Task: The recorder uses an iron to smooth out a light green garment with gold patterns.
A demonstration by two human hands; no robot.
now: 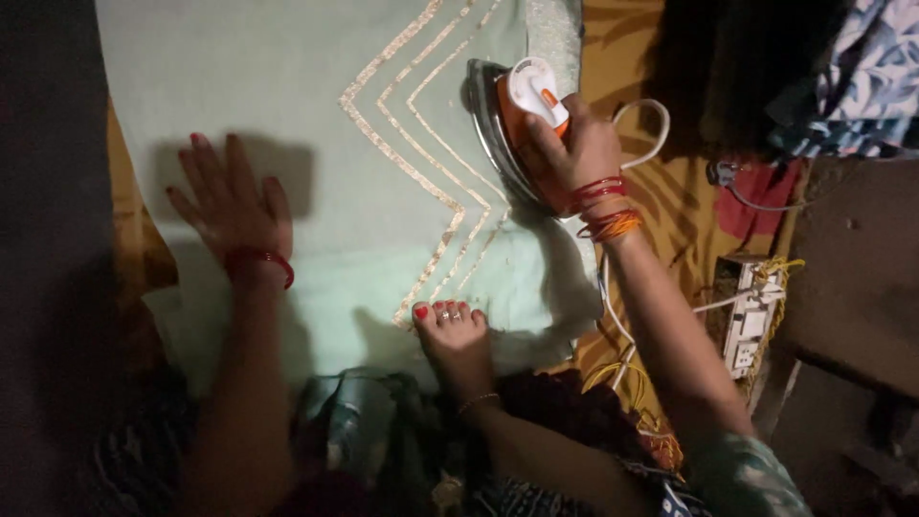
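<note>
A bare foot (453, 330) with red nails is being rested on the near edge of a pale green cloth (287, 115). Farther out, the cloth is being pressed flat by the left hand (233, 206), fingers spread wide, nothing grasped. An orange and white iron (522, 120) is being gripped by the right hand (574, 144), fingers curled around its handle, at the cloth's right edge beside gold zigzag trim (431, 172). A white cord (641, 124) is being trailed toward a power strip (751, 321) at the right.

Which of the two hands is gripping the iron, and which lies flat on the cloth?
The right hand grips the orange-and-white iron; the left hand lies flat, fingers spread, on the pale green cloth.
</note>
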